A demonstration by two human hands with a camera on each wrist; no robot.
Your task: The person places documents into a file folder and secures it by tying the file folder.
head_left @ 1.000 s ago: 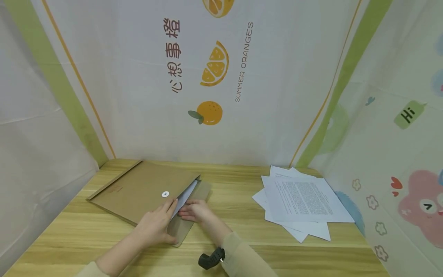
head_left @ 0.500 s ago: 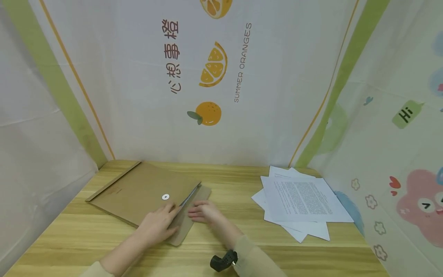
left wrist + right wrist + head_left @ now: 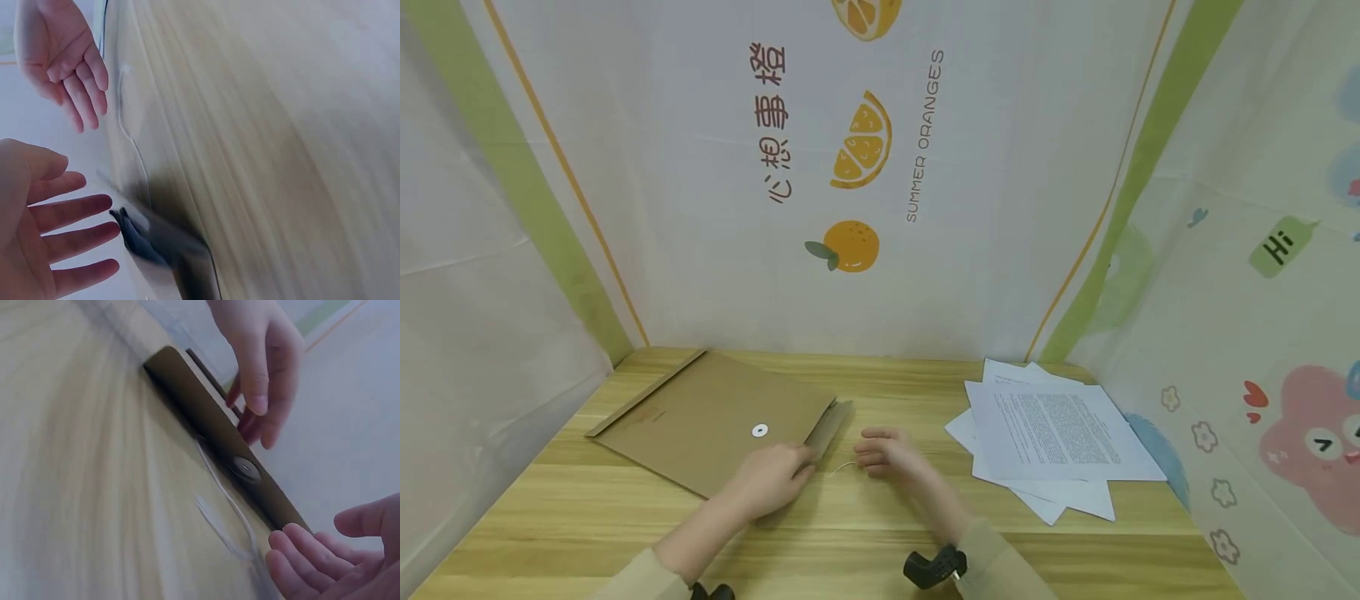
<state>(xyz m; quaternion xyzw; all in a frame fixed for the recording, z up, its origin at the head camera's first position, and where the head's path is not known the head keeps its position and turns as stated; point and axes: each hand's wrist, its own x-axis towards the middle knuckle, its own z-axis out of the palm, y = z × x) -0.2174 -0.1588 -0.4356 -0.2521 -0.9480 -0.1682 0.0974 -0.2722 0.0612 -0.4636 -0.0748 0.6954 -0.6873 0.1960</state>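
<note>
A brown string-tie document envelope (image 3: 685,408) lies aslant on the left of the table, with a white button disc (image 3: 760,430) on its face. Its flap (image 3: 212,425) stands partly raised at the open right-hand end and bears a second disc (image 3: 248,469). My left hand (image 3: 771,482) is over that end; in the left wrist view its fingers are spread beside the flap (image 3: 175,237). A pale string (image 3: 228,500) trails from the flap across the wood. Just right of it, my right hand (image 3: 891,457) hovers with fingers loosely extended, gripping nothing. The envelope's inside is hidden from the head view.
Several printed sheets (image 3: 1052,429) lie in an uneven, fanned pile at the right of the wooden table (image 3: 880,533). Printed cloth walls (image 3: 970,275) enclose the back and sides. Black wrist mounts (image 3: 934,568) sit on the forearms.
My right hand has drawn back rightward from the envelope's mouth. My left hand has shifted right toward the flap, which has tilted up from lying flat. The white paper inside is out of sight.
</note>
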